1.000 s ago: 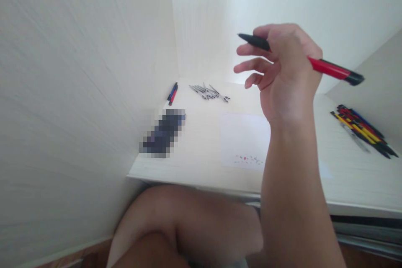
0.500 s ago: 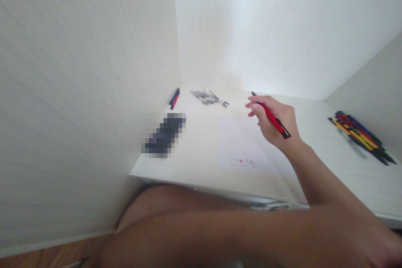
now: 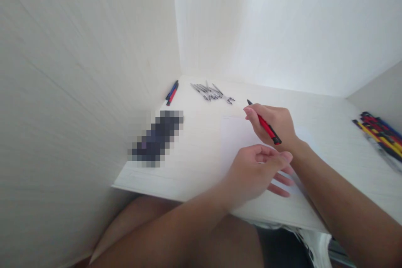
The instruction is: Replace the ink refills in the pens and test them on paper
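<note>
A red pen with black ends (image 3: 266, 125) is pinched in my right hand (image 3: 278, 121), its black tip angled up and to the left. That hand is over the far part of a white sheet of paper (image 3: 230, 134). Closer to me, my left hand (image 3: 251, 171) hovers over the paper's near part with its fingers apart and nothing visible in it. It hides much of the sheet, including the area where small marks showed earlier.
Several thin grey-black pen parts (image 3: 210, 91) lie in a pile near the back wall. Blue and red pens (image 3: 172, 93) rest in the left corner, behind a pixelated dark object (image 3: 158, 138). Several red, yellow, blue and black pens (image 3: 381, 132) are heaped at the right.
My left hand has come up from below the desk edge to over the paper. My right hand, holding the red pen, has shifted slightly and its fingers have drawn together. The camera view has moved a little.
</note>
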`<state>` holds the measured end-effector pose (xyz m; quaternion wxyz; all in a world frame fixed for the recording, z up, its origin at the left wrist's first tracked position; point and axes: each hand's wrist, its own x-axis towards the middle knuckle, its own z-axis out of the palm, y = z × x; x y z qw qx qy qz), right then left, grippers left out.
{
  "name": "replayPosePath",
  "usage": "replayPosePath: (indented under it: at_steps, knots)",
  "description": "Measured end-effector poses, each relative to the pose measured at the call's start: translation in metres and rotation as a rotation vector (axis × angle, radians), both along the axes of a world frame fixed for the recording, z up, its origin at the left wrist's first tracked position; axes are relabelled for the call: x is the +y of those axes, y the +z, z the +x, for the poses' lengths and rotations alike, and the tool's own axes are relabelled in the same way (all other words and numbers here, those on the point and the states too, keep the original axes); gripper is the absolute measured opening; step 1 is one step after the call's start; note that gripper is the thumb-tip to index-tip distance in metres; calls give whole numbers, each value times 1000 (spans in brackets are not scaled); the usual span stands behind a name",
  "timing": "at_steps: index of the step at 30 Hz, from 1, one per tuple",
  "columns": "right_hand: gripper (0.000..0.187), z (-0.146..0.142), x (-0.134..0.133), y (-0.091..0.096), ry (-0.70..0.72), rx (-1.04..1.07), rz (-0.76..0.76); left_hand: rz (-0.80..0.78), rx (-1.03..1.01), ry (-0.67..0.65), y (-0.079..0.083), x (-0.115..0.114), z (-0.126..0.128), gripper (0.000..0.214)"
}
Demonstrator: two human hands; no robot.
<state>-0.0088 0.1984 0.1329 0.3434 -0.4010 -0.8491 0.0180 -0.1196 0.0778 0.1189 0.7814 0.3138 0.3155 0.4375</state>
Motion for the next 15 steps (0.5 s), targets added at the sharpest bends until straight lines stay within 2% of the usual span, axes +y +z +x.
replayPosePath:
  at_steps: [2,7,10,15]
  knots:
    - [55,1,-2,1,3,-103,41,85,81,56,-2,0,1,42]
    - [54,-3,-7,1,35,-203,73,254,273,228,-13,-1,2,44]
    - [55,-8,-13,2,36,-285,83,289,317,291,-16,0,2,48]
    - [57,-11,-17,3,39,-324,67,275,301,341,-13,0,1,53]
